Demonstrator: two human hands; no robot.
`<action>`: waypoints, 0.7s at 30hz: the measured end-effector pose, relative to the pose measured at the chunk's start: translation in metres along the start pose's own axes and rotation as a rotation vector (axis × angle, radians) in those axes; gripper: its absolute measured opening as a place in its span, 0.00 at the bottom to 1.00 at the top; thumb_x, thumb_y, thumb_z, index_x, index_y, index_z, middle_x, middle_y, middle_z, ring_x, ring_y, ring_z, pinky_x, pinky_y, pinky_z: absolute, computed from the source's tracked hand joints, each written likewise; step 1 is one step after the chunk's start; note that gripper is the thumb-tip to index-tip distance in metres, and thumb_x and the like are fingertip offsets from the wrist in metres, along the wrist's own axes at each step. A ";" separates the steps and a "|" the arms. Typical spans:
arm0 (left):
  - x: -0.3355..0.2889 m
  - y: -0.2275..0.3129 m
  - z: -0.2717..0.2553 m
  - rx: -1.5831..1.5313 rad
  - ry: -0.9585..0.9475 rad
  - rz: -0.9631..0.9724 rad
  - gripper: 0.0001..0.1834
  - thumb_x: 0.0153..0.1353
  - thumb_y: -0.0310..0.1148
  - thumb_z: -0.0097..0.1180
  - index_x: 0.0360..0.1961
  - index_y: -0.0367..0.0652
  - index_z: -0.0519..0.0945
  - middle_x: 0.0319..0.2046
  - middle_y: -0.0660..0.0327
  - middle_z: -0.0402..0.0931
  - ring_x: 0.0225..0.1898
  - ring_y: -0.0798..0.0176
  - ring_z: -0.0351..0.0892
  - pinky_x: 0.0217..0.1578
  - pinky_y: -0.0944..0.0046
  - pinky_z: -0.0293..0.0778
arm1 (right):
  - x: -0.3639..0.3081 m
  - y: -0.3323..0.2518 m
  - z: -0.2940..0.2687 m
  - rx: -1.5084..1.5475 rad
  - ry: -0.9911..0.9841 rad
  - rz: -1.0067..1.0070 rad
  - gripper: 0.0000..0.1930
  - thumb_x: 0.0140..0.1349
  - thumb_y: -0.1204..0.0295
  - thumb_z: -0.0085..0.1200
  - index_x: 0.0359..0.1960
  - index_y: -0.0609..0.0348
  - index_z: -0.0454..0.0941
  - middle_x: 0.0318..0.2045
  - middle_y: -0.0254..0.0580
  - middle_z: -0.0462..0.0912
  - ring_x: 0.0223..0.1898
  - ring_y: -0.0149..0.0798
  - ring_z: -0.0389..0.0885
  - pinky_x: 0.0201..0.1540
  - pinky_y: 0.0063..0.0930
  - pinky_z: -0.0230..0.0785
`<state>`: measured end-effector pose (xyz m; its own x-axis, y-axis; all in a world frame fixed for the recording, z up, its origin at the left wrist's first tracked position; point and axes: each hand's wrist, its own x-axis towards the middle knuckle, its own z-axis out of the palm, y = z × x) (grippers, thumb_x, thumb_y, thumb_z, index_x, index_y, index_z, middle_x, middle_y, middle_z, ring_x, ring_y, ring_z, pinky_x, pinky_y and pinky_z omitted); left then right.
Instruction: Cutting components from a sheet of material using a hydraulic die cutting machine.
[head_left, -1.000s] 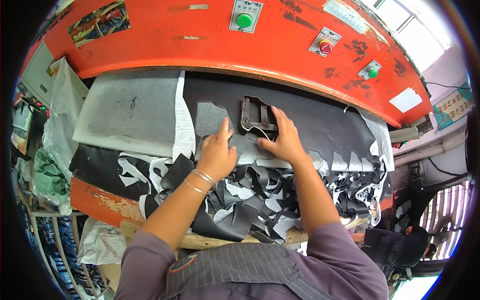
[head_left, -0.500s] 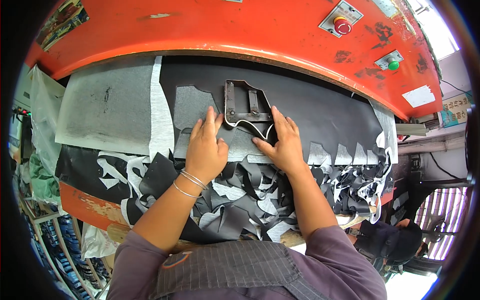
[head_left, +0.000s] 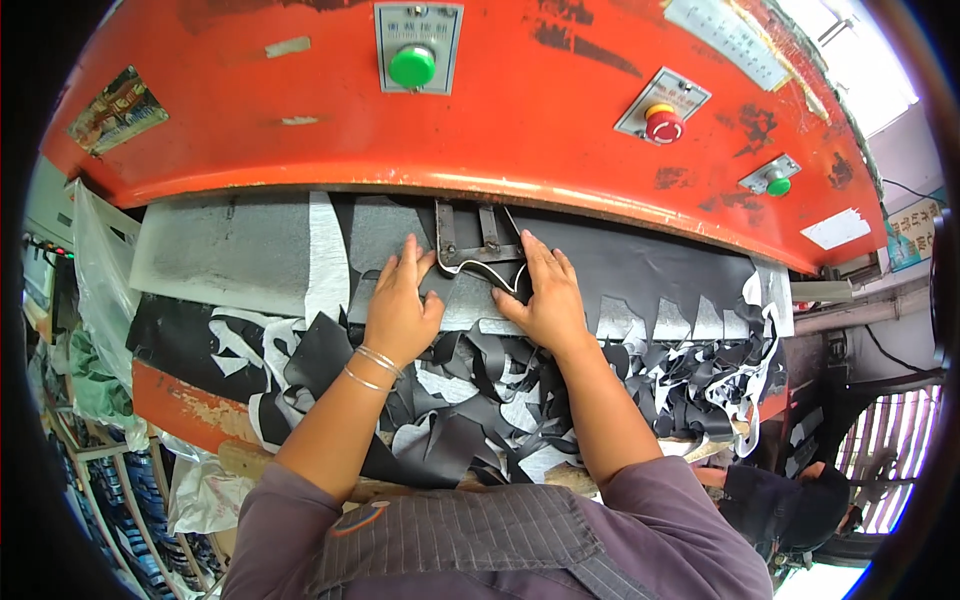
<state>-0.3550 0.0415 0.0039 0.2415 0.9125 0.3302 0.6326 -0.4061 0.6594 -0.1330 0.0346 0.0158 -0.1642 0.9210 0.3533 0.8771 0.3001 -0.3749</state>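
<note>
A metal-framed cutting die (head_left: 480, 254) with crossbars and a wavy near edge lies on a black sheet of leather-like material (head_left: 640, 262). Its far end is partly hidden beneath the red machine's lower edge. My right hand (head_left: 548, 298) rests against the die's right side, fingers stretched out, the thumb by its near corner. To the die's left, my left hand (head_left: 402, 305) lies with fingers extended, next to a grey cut-out area (head_left: 378, 225) in the sheet. Nothing shows in its grasp.
The red machine front (head_left: 300, 130) spans the far side, carrying a large green button (head_left: 412, 66), a red stop button (head_left: 664, 124) and a small green button (head_left: 778, 183). Black and white offcuts (head_left: 440, 440) pile up before me. Another person (head_left: 785, 505) is at the lower right.
The machine front now reaches lower in the picture, covering the die's far end, and the large green button has come into view. Both hands keep nearly the same places beside the die.
</note>
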 end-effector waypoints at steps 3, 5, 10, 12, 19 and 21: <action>-0.006 0.003 -0.019 -0.040 -0.005 -0.016 0.38 0.53 0.26 0.53 0.65 0.29 0.55 0.55 0.50 0.73 0.59 0.45 0.68 0.64 0.53 0.57 | -0.007 -0.010 -0.025 0.080 0.027 0.030 0.46 0.45 0.53 0.68 0.63 0.63 0.62 0.57 0.58 0.72 0.60 0.54 0.69 0.65 0.44 0.55; -0.016 0.013 -0.034 -0.119 0.146 -0.054 0.31 0.55 0.28 0.55 0.62 0.35 0.65 0.54 0.47 0.73 0.59 0.45 0.69 0.61 0.54 0.61 | -0.019 -0.004 -0.060 0.299 0.399 0.075 0.41 0.48 0.53 0.68 0.61 0.61 0.68 0.55 0.53 0.75 0.59 0.51 0.71 0.62 0.43 0.60; 0.011 0.108 -0.108 -0.181 0.583 0.360 0.06 0.58 0.26 0.55 0.37 0.39 0.81 0.32 0.54 0.78 0.35 0.51 0.75 0.40 0.57 0.70 | 0.009 0.024 -0.216 0.346 1.296 -0.002 0.33 0.69 0.50 0.38 0.65 0.67 0.59 0.64 0.56 0.62 0.66 0.48 0.59 0.68 0.45 0.45; 0.029 0.131 -0.131 0.097 0.733 0.670 0.03 0.58 0.26 0.56 0.27 0.40 0.78 0.24 0.57 0.72 0.28 0.52 0.69 0.32 0.56 0.65 | 0.028 0.049 -0.253 0.171 1.366 0.061 0.34 0.69 0.50 0.37 0.66 0.67 0.56 0.66 0.59 0.58 0.68 0.51 0.55 0.69 0.46 0.42; -0.019 0.158 -0.157 -0.013 0.185 0.333 0.13 0.56 0.27 0.57 0.18 0.39 0.68 0.18 0.54 0.63 0.23 0.51 0.64 0.27 0.56 0.63 | -0.036 0.009 -0.241 0.039 0.919 0.148 0.27 0.62 0.67 0.53 0.61 0.67 0.63 0.64 0.57 0.59 0.64 0.49 0.59 0.66 0.42 0.50; -0.078 0.154 -0.149 -0.013 -0.067 0.318 0.13 0.56 0.37 0.59 0.18 0.45 0.75 0.20 0.60 0.71 0.25 0.54 0.73 0.27 0.58 0.71 | -0.121 -0.018 -0.178 0.586 0.206 0.524 0.22 0.61 0.59 0.55 0.52 0.60 0.74 0.48 0.44 0.77 0.48 0.43 0.75 0.54 0.39 0.67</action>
<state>-0.3856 -0.0995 0.1805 0.4737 0.7408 0.4763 0.5083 -0.6716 0.5391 -0.0488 -0.1264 0.1321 0.3392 0.9307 0.1366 0.4288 -0.0238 -0.9031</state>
